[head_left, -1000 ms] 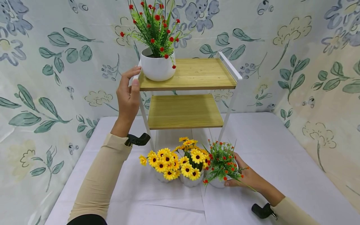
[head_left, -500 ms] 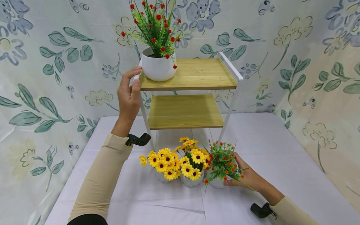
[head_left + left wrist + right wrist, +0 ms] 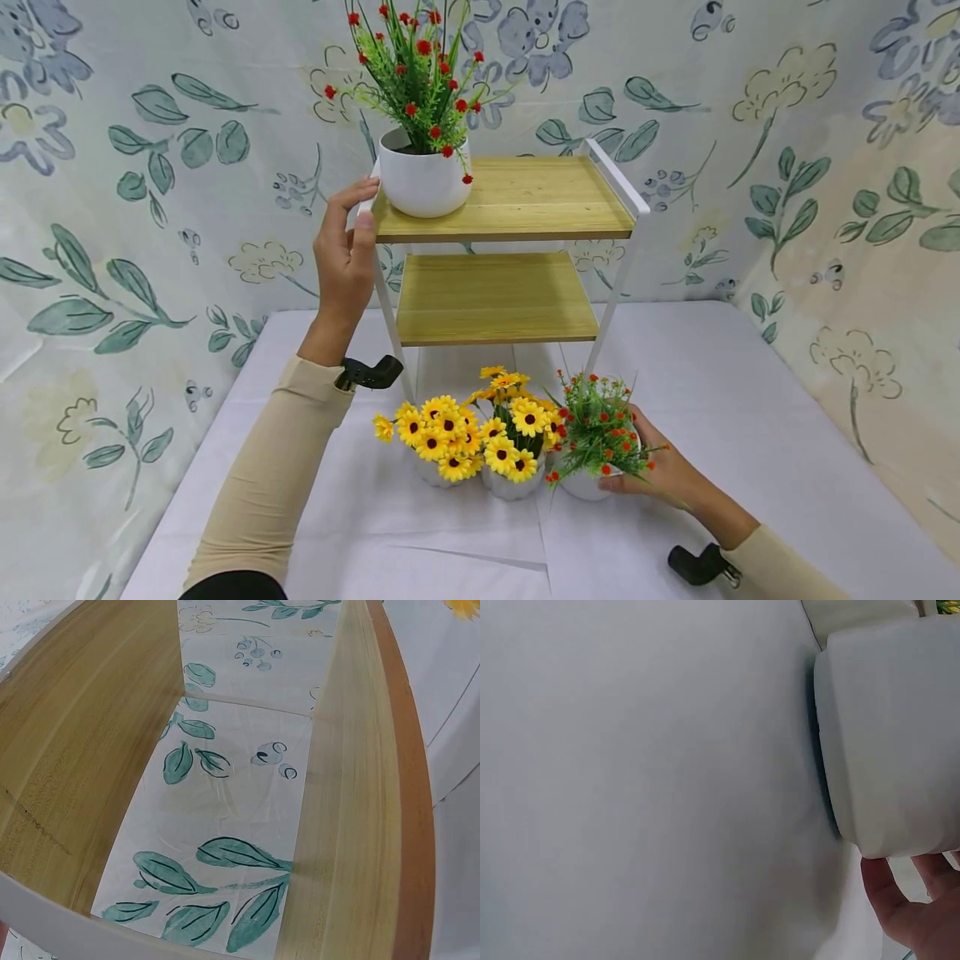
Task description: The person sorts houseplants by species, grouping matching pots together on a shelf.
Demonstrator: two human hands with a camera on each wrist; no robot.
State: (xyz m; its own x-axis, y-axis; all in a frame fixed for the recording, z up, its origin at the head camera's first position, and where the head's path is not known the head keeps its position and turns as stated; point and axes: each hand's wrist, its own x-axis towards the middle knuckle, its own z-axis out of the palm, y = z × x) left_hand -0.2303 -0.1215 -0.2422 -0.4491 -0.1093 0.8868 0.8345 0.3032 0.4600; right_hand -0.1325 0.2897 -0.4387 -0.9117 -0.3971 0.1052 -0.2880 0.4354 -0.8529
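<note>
Nothing much has shifted in the last second: both hands stay where they were, and the small pot under the right hand sits a touch nearer the table's right side than before.

The right hand [image 3: 663, 471] curls its fingers round the far side of the small white pot [image 3: 585, 486], thumb at the front; the right wrist view shows a fingertip [image 3: 907, 915] pressed against the pot's smooth white wall [image 3: 900, 735]. That pot stands on the white tablecloth [image 3: 750, 433], in front of the shelf's right leg, and holds a green sprig with small red-orange blossoms [image 3: 596, 425]. Just beside it to the left, touching leaves, stand two more white pots [image 3: 510, 486] filled with yellow daisy-like flowers [image 3: 465, 429].

The left hand [image 3: 343, 258] grips the white frame at the front left corner of the two-tier shelf [image 3: 517, 196], thumb on the front edge and fingers wrapped behind. On the top wooden board, close to that hand, stands a larger white pot [image 3: 423, 179] holding a tall green plant with red buds [image 3: 412, 67]. The lower board [image 3: 495, 296] carries nothing.
</note>
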